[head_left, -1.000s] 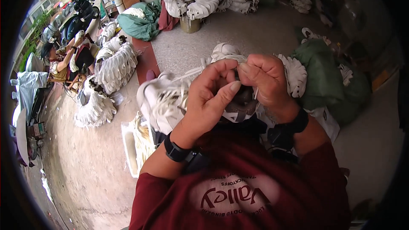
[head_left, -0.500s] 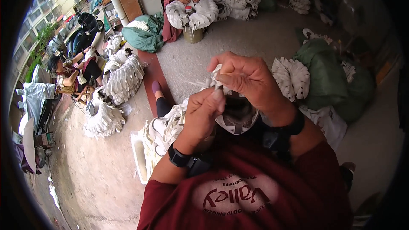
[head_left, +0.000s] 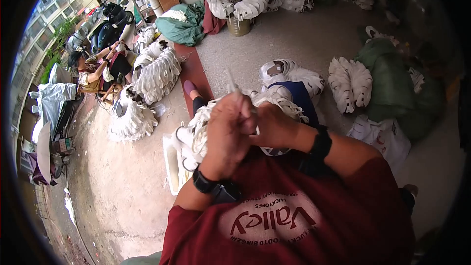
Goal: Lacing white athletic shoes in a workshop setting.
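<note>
White bundles of cord (head_left: 156,71) lie heaped on the concrete floor (head_left: 122,186), with green sacks (head_left: 392,86) to the right and other people seated farther off. Just beyond the knuckles sits a pile of white loops (head_left: 274,99). The left hand (head_left: 229,130) and right hand (head_left: 274,126) press together, both closed on a thin white cord (head_left: 230,82) that rises pale and stiff from between the fingers.

The single view came from a wide fisheye camera worn on the person's head, looking steeply down over a dark red shirt (head_left: 294,221) at the hands, which sat close beneath the lens near the picture's middle. Straight edges bent toward the dark round rim. Farther off, toward the top, it took in the concrete floor (head_left: 274,39) and seated co-workers.
</note>
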`<state>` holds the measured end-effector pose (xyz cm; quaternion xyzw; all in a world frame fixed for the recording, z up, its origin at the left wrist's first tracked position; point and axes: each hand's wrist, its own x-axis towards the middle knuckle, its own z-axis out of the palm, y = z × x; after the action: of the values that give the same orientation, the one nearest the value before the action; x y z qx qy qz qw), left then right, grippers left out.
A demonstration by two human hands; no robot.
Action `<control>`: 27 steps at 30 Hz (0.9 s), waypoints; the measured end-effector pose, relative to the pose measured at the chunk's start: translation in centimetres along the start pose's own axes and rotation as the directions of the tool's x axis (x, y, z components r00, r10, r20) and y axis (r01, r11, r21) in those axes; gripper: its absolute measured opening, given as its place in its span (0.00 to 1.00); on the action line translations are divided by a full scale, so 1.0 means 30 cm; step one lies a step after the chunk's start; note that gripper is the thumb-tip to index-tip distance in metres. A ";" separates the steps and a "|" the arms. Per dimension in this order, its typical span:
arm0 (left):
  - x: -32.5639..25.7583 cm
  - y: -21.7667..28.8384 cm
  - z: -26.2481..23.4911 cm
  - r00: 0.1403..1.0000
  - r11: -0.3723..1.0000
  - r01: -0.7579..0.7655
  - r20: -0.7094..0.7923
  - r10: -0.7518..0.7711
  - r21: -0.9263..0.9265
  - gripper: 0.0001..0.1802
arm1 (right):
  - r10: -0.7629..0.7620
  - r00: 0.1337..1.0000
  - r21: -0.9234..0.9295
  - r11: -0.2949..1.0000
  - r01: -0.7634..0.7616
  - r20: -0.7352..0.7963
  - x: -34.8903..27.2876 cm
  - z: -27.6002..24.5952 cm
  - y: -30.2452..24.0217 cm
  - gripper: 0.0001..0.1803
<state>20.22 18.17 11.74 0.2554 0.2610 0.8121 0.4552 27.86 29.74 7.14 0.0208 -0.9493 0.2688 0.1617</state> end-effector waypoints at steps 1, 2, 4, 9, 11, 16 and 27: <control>0.004 -0.032 0.013 0.999 1.000 0.010 -0.043 -0.009 0.019 0.18 | -0.114 0.988 -0.021 0.993 0.113 -0.101 0.031 0.021 0.008 0.20; 0.013 -0.051 0.016 0.994 0.989 -0.101 -0.038 0.106 0.109 0.18 | -0.184 0.971 -0.078 0.982 0.173 -0.153 0.059 0.037 0.015 0.18; 0.036 -0.059 -0.008 0.961 0.964 -0.252 -0.098 0.260 0.081 0.19 | -0.105 0.984 -0.051 0.994 0.099 -0.146 0.089 0.057 0.021 0.17; 0.015 -0.030 -0.127 0.883 0.757 -0.320 -0.110 0.456 0.569 0.17 | 0.074 0.946 0.038 0.997 -0.065 -0.316 0.066 0.051 -0.002 0.21; 0.001 -0.018 -0.169 0.857 0.574 -0.325 -0.022 0.514 0.751 0.17 | 0.039 0.937 0.017 0.999 -0.035 -0.347 0.056 0.045 -0.012 0.19; 0.010 0.019 -0.226 0.846 0.426 -0.345 0.080 0.528 0.836 0.17 | -0.071 0.971 -0.167 0.985 0.033 -0.228 0.057 0.046 -0.018 0.12; 0.014 0.006 -0.253 0.943 0.837 -0.095 -0.221 0.249 0.539 0.16 | -0.029 0.987 0.111 0.993 0.047 -0.156 0.052 0.099 0.012 0.12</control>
<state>14.97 17.00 6.35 0.2734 0.5090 0.7766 0.2512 25.45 28.59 5.08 0.0274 -0.9164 0.3205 0.2383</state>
